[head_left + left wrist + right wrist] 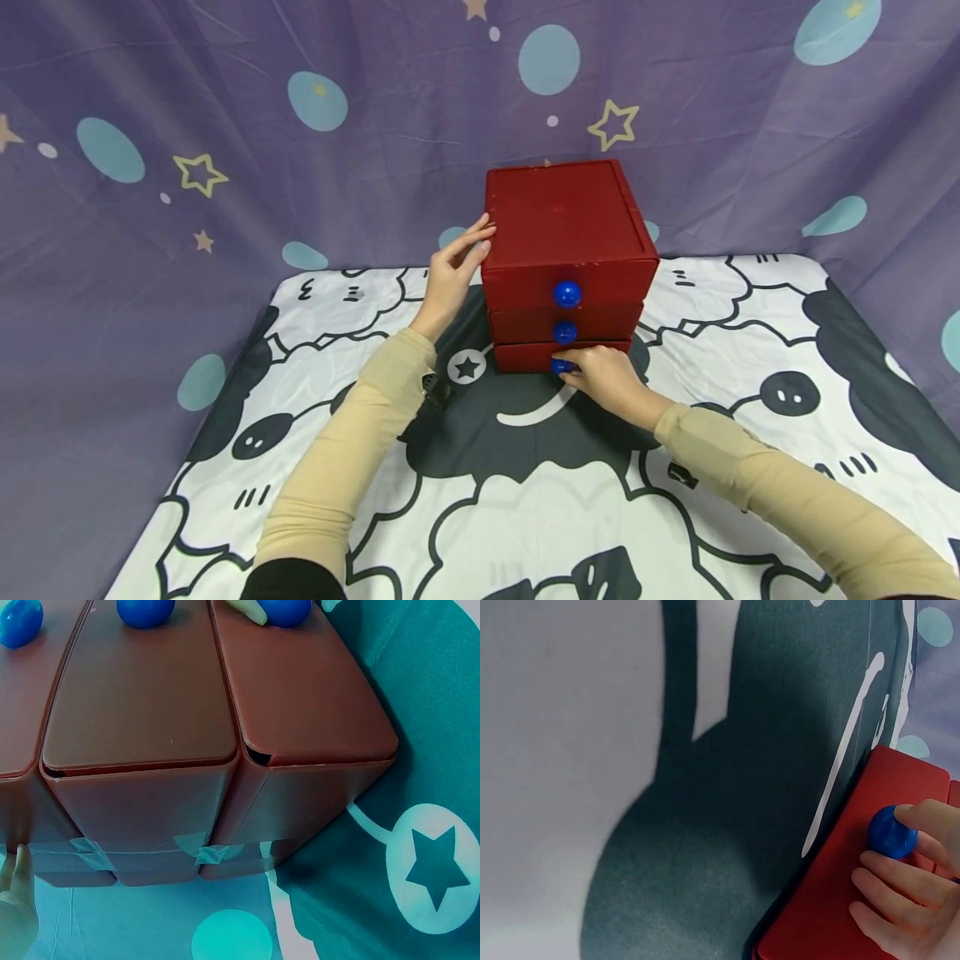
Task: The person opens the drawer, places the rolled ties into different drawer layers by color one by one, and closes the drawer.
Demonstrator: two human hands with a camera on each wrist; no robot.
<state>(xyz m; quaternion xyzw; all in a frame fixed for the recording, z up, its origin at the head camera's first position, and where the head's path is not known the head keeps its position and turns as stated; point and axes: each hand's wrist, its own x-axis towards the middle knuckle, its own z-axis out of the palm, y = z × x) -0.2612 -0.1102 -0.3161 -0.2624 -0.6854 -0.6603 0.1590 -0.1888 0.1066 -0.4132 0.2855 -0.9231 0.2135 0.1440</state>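
A red three-drawer box stands on the cloth, with a round blue knob on each drawer front. My right hand pinches the knob of the bottom drawer between thumb and index finger, its other fingers spread over the drawer front. All the drawers sit in the box, one above another. At the box's upper left side, my left hand rests its extended fingertips against the wall. In the left wrist view, clear tape runs along that side, and thin dark gaps show behind the drawer fronts.
A white and dark cloth with cartoon sheep covers the table. Behind the box hangs a purple curtain printed with stars and pale blue spots. The top drawer's knob and the middle one stick out above my right hand.
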